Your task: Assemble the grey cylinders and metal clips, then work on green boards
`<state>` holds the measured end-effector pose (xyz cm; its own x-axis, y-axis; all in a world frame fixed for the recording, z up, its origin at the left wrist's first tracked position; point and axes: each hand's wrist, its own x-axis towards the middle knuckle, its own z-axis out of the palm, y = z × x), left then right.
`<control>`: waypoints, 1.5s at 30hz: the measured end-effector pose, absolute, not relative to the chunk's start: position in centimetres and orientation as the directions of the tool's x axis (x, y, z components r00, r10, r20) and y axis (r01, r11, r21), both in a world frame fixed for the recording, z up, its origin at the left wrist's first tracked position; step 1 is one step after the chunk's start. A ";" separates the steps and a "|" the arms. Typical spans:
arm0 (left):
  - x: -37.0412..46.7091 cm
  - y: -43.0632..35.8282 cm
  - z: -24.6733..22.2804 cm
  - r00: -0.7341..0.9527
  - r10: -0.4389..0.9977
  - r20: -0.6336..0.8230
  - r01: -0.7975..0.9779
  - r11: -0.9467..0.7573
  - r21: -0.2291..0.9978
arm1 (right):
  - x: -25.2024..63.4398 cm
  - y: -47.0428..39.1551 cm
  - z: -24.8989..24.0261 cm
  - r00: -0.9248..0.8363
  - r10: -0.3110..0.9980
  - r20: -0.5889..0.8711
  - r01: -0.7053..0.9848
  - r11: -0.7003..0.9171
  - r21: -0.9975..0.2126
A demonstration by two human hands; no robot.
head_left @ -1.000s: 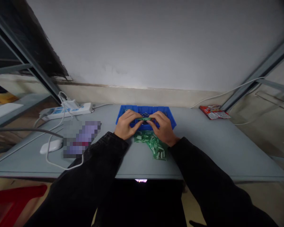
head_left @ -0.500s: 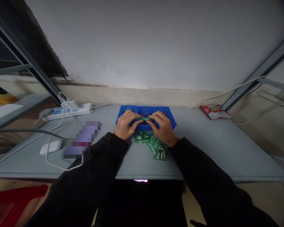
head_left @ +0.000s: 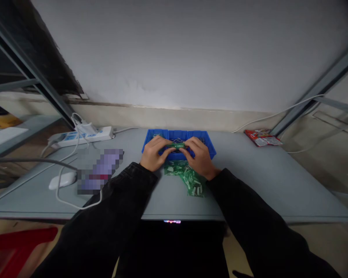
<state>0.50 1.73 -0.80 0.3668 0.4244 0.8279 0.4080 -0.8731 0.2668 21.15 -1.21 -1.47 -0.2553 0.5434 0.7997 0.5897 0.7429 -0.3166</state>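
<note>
My left hand (head_left: 154, 153) and my right hand (head_left: 199, 156) pinch opposite ends of a small green plastic bag (head_left: 177, 145), stretched level between their fingertips. Both are closed on it, just above the front of a blue compartment bin (head_left: 177, 156). Thin metal pieces (head_left: 178, 140) lie in the bin's middle compartment; my fingers hide part of the side ones. On the table below my hands rest more green plastic bags (head_left: 187, 176), with short silvery pieces visible inside the nearest one.
To the left are a white power strip (head_left: 101, 134) with cables, a blurred-out phone-like slab (head_left: 104, 168) and a white earbud-style case (head_left: 63, 180). A red packet (head_left: 262, 138) lies at the back right of the grey table (head_left: 263, 185). Metal posts stand on both sides.
Almost nothing differs. Both hands stay in place with the green bag between them, which shows slightly more fully now.
</note>
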 end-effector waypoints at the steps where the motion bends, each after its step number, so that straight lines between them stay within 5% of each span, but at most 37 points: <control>1: 0.5 1.7 -0.8 0.366 0.425 0.828 0.409 -0.873 0.268 | 21.2 -1.2 -1.4 -0.256 0.540 0.801 0.590 0.744 -0.313; 26: 0.7 1.7 -0.7 0.338 0.456 0.824 0.398 -0.862 0.314 | 21.4 -1.2 -1.4 -0.268 0.541 0.797 0.597 0.742 -0.304; 34: 0.8 1.3 -0.8 0.184 0.584 0.791 0.400 -0.779 0.482 | 21.1 -1.4 -1.8 -0.182 0.626 0.758 0.528 0.713 -0.462; 45: 0.4 1.8 -0.4 0.341 0.505 0.793 0.397 -0.842 0.366 | 21.5 -2.0 -0.8 -0.225 0.609 0.761 0.586 0.708 -0.393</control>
<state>0.38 1.78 -0.42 0.3405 0.5048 0.7932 0.3966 -0.8421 0.3656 21.53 -1.97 -0.80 -0.2249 0.6085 0.7610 0.5864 0.7083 -0.3931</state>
